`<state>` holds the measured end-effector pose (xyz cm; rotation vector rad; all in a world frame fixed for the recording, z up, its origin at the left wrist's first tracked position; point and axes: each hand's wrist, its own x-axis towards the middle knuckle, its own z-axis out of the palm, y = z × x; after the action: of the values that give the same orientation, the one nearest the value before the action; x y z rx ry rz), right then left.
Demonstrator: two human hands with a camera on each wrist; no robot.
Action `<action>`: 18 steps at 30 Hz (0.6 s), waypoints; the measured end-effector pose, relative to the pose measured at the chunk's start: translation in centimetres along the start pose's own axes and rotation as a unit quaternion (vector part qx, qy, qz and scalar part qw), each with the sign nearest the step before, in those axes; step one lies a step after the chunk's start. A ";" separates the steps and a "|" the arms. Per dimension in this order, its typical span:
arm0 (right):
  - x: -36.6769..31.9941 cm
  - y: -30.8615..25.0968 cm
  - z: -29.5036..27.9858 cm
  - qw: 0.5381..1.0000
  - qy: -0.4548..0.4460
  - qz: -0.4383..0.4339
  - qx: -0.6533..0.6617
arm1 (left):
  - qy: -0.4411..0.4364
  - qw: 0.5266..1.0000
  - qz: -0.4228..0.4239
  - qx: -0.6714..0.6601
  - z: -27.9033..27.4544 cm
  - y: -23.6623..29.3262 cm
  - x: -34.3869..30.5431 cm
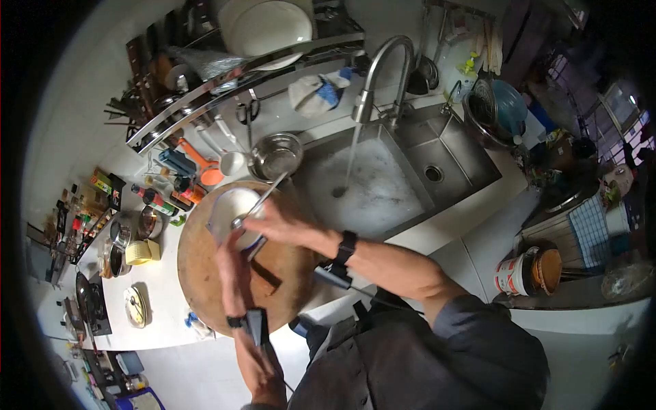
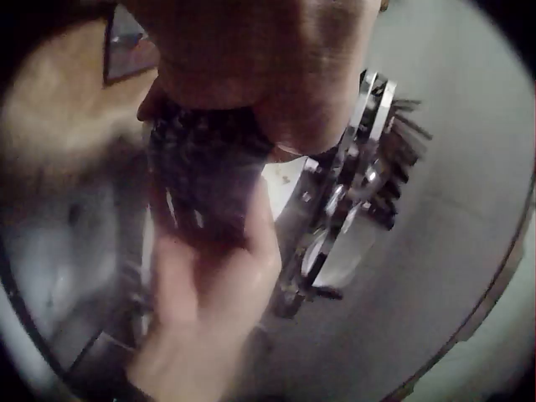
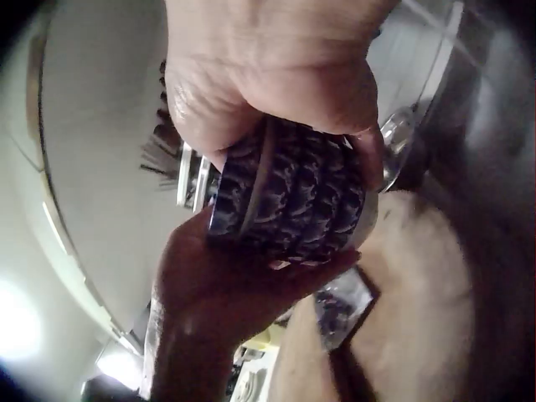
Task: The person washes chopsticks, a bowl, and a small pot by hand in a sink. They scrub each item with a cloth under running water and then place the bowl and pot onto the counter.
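Observation:
Both hands are on a bowl [image 1: 233,208] with a white inside and a dark blue patterned outside [image 3: 293,188], above a round wooden chopping board [image 1: 198,273]. My left hand [image 1: 231,263] grips its near side. My right hand [image 1: 279,224] curls over the bowl's right side, as the right wrist view shows. A metal spoon [image 1: 263,197] slants across the bowl's opening by the right fingers; I cannot tell whether they pinch it. Under the hands, a cleaver with a brown handle [image 1: 263,279] lies on the board, its blade [image 3: 343,310] partly hidden.
Water runs from the tap [image 1: 363,106] into a sink basin of suds [image 1: 383,184]. A steel bowl [image 1: 277,156] stands behind the board, near bottles [image 1: 160,203] and an orange utensil [image 1: 198,154]. A small dish [image 1: 135,306] is at the left, and a rack [image 1: 205,92] hangs above.

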<state>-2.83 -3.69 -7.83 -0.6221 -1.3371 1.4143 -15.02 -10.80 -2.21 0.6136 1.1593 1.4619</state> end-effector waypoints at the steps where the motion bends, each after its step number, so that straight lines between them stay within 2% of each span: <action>1: -0.7 -0.8 -4.4 1.000 0.000 -0.005 0.023 | -0.002 0.999 0.002 0.043 4.1 -1.4 -0.2; 3: -3.0 -9.2 -11.5 0.996 -0.013 0.031 -0.083 | -0.028 0.998 -0.041 0.045 10.0 -5.0 0.3; 5: -4.5 -6.5 -18.0 0.987 0.025 0.107 -0.120 | -0.094 0.991 -0.100 0.004 13.9 -9.9 1.5; 7: -6.8 -7.7 -22.9 0.968 0.029 0.165 -0.187 | -0.079 0.985 -0.143 0.056 16.8 -14.1 1.7; 9: -8.8 -8.8 -25.7 0.966 0.054 0.218 -0.127 | -0.078 0.973 -0.203 0.082 18.6 -18.2 2.5; 10: -9.6 -9.8 -26.8 0.925 0.088 0.315 -0.192 | -0.095 0.961 -0.248 0.074 18.9 -20.3 3.0; 11: -10.4 -9.2 -28.0 0.925 0.087 0.317 -0.190 | -0.112 0.947 -0.294 0.064 19.1 -22.1 3.4; 13: -11.7 -5.2 -30.8 0.880 0.133 0.431 -0.148 | -0.127 0.939 -0.314 0.061 20.0 -23.9 3.1; 14: -12.2 -1.5 -32.6 0.886 0.116 0.441 -0.078 | -0.155 0.941 -0.266 0.142 20.4 -24.7 2.6; 15: -12.7 -0.3 -33.2 0.885 0.114 0.444 -0.079 | -0.180 0.934 -0.217 0.221 20.5 -25.3 2.5; 16: -12.9 0.5 -33.6 0.892 0.124 0.433 -0.045 | -0.147 0.924 -0.340 0.093 19.7 -28.3 4.8; 17: -12.8 0.9 -33.7 0.897 0.133 0.422 -0.011 | -0.143 0.925 -0.341 0.088 20.1 -28.2 5.1; 18: -12.5 0.2 -33.5 0.882 0.137 0.447 0.048 | -0.130 0.915 -0.376 0.072 20.7 -27.9 4.9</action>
<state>30.91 -1.96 -19.54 -1.4304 -0.7393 1.9930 13.79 -2.29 -20.40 0.3735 1.1189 0.6226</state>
